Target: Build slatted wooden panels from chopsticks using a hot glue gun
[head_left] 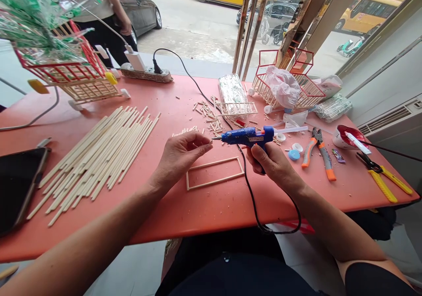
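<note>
My right hand (272,162) is wrapped round the handle of a blue hot glue gun (242,135), with a clear glue stick (292,129) sticking out of its back. The gun's nozzle points left, to the fingertips of my left hand (184,153). Thumb and forefinger of that hand are pinched together; whatever lies between them is too small to make out. Below the gun, a rectangular frame of thin wooden sticks (216,185) lies flat on the red table (211,214). Short cut stick pieces (211,118) are scattered beyond my hands.
Long wooden sticks (99,155) lie left, beside a phone (20,186). Orange-handled pliers (318,153), yellow-handled cutters (382,175) and a cup (347,135) stand right. Small stick-built carts (75,80) and a power strip (147,72) are at the back. A black cord (252,195) loops below the gun.
</note>
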`<control>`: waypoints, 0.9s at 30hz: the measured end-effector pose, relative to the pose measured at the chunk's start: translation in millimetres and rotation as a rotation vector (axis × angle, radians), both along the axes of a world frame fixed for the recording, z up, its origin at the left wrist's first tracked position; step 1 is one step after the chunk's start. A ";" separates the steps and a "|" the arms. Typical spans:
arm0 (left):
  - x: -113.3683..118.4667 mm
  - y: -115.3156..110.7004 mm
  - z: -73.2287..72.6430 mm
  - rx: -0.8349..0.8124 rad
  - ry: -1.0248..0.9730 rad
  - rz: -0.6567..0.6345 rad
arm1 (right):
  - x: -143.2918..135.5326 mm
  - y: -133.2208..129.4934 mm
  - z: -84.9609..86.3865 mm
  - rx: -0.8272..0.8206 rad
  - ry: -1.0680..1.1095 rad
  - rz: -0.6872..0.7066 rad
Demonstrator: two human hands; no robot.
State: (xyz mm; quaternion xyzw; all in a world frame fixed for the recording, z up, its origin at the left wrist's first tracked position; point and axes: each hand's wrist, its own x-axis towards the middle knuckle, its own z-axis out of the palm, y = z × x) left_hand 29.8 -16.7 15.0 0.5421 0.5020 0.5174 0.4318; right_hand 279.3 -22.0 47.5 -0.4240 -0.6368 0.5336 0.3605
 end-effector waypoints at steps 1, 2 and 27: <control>0.1 0.1 0.1 0.005 -0.001 0.001 | -0.2 0.2 0.0 -0.002 0.000 -0.001; 0.1 0.1 0.3 0.010 -0.007 0.006 | -0.2 0.4 -0.2 -0.005 0.003 -0.003; -2.1 -1.3 2.6 0.024 -0.092 -0.001 | 6.4 0.9 -8.6 0.137 -0.113 -0.026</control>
